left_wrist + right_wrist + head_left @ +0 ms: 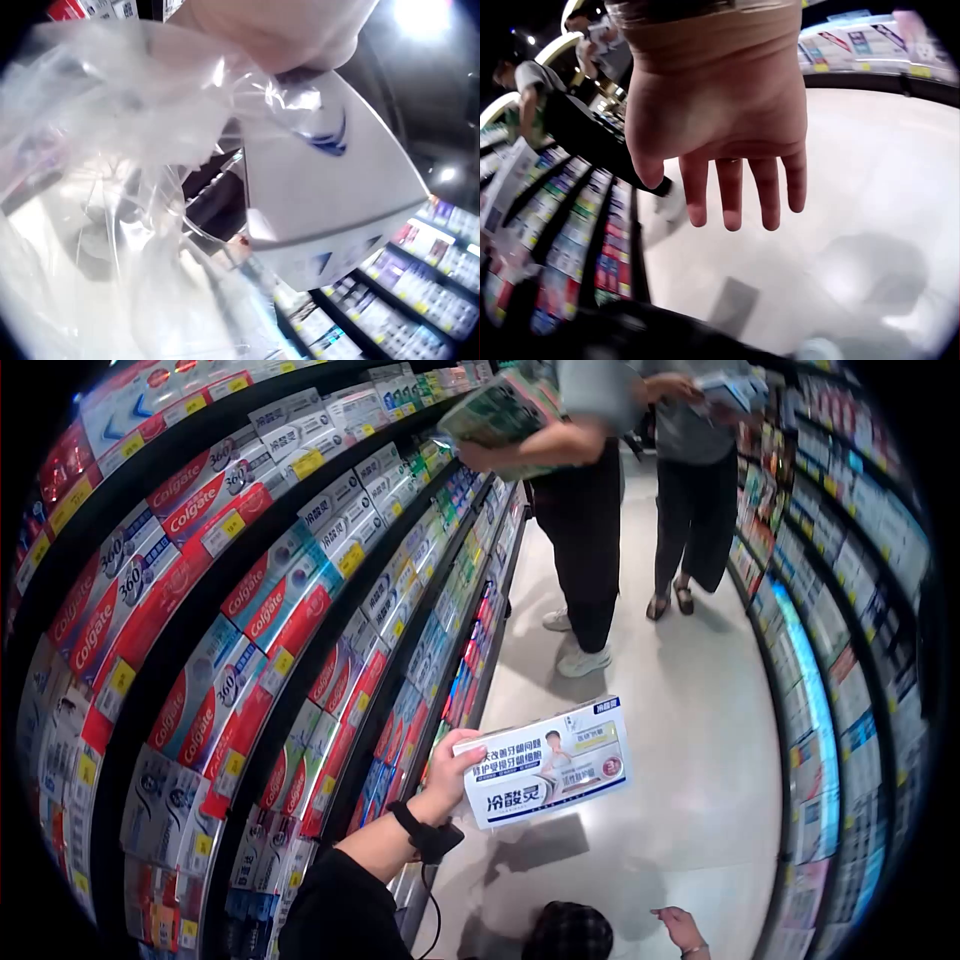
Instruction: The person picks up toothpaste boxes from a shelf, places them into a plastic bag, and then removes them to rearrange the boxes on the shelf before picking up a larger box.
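Note:
My left hand grips the left end of a white and blue toothpaste box, its thumb over the printed front. The box is held up above the aisle floor, tilted a little, its printed face turned up to the head camera. In the left wrist view, crumpled clear plastic hangs beside the white box, just under the hand. Low in the head view is my right hand, partly cut off by the frame edge. The right wrist view shows this hand holding nothing, its fingers straight over the pale floor.
Shelves of boxed toothpaste line the left side, close to my left arm. More stocked shelves run along the right. Ahead, a person in dark trousers stands holding a green package; another person is beyond.

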Tool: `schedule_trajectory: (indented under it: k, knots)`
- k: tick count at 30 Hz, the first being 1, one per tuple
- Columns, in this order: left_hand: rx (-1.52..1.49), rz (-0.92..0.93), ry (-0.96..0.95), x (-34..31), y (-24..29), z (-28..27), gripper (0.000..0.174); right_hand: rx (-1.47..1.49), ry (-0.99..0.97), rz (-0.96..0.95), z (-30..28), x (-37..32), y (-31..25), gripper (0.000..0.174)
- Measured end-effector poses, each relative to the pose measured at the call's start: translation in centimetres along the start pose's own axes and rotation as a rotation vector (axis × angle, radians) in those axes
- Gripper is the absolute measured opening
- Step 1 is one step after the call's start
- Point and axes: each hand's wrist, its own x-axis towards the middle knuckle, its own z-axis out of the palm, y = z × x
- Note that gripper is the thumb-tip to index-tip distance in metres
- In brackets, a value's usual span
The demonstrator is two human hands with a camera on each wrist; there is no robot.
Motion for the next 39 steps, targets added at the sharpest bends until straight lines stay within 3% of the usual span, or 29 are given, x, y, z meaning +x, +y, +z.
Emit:
schedule_trajectory:
  k: [3, 6, 8, 10, 13, 15, 17, 20, 24, 28, 29, 31, 35, 37, 39]
  knots:
    - [-0.031, 0.128, 0.023, 1.3, 10.1, 0.4, 0.032, 0.31, -0.092, -0.136, -4.9, -4.0, -18.1, 0.042]
    - [-0.116, 0.239, 0.076, 2.3, 21.7, -0.7, 0.039, 0.37, -0.207, -0.362, -6.3, -5.2, -37.1, 0.056]
    - [-0.161, 0.352, 0.169, 2.0, 27.1, -2.1, 0.043, 0.52, -0.375, -0.377, -5.3, -3.2, -46.7, 0.052]
    - [-0.21, 0.396, 0.271, 2.8, 31.3, -3.3, 0.044, 0.547, -0.541, -0.567, -2.5, -1.0, -56.2, 0.07]
    - [-0.255, 0.445, 0.325, 4.6, 35.6, -5.4, 0.043, 0.683, -0.758, -0.765, 3.1, 2.2, -67.4, 0.083]
    - [-0.186, 0.436, 0.393, 5.8, 38.5, -6.1, 0.042, 0.703, -0.818, -0.829, 6.2, 4.2, -72.2, 0.087]
    - [-0.132, 0.543, 0.383, 7.8, 40.4, -6.5, 0.04, 0.774, -0.671, -0.727, 8.6, 7.3, -74.5, 0.059]
    - [0.002, 0.56, 0.421, 10.3, 42.7, -6.4, 0.043, 0.94, -0.752, -0.759, 10.6, 9.5, -78.7, 0.05]
    - [0.546, 0.729, 0.483, 15.0, 46.0, -5.8, 0.046, 0.98, -0.946, -0.735, 10.2, 14.8, -84.5, 0.059]
    - [0.795, 0.754, 0.608, 20.0, 48.8, -3.3, 0.052, 1.049, -1.023, -0.829, 10.6, 20.6, -91.3, 0.06]
    - [0.696, 0.671, 0.655, 21.2, 50.1, -1.8, 0.052, 1.017, -1.044, -0.893, 10.4, 21.4, -93.7, 0.062]
    - [1.147, 0.858, 0.77, 24.3, 53.2, -1.2, 0.05, 1.043, -1.014, -1.0, 10.2, 23.2, -98.3, 0.059]
    - [1.38, 0.989, 0.911, 30.7, 60.7, 0.0, 0.043, 1.109, -1.045, -1.058, 9.4, 24.2, -107.6, 0.045]
    - [1.518, 0.951, 0.981, 33.9, 64.5, 0.0, 0.043, 1.079, -1.072, -0.955, 9.2, 25.2, -112.3, 0.042]
    - [1.684, 0.837, 1.064, 36.9, 68.0, -0.7, 0.047, 1.05, -1.0, -1.001, 9.9, 26.8, -116.9, 0.035]
